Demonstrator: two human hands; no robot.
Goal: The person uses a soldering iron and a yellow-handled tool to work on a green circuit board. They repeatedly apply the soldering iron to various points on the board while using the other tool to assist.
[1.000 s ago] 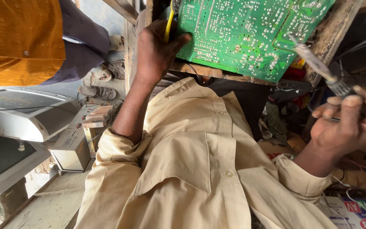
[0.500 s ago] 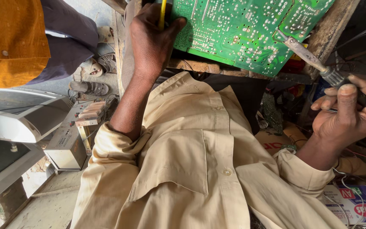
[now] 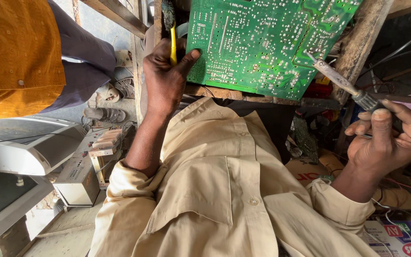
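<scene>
A green circuit board (image 3: 262, 43) lies solder side up on a wooden bench (image 3: 362, 38). My left hand (image 3: 165, 81) grips a yellow-handled brush (image 3: 172, 43), bristles upward, and its thumb presses on the board's left edge. My right hand (image 3: 388, 140) is closed around the handle of a soldering iron (image 3: 341, 81). The iron's metal tip touches the board near its right edge. My beige shirt (image 3: 215, 190) fills the lower middle of the view.
Another person in an orange top (image 3: 15, 62) and dark trousers stands at the upper left, sandals (image 3: 103, 114) by their feet. Grey monitor casings (image 3: 20, 152) and a small grey device box (image 3: 77, 178) sit at the left. Wires, parts and printed cartons (image 3: 396, 238) crowd the right.
The view has shifted, so board and hands sit lower in frame. My left thumb has settled on the board's edge, and the iron's tip has come in onto the board.
</scene>
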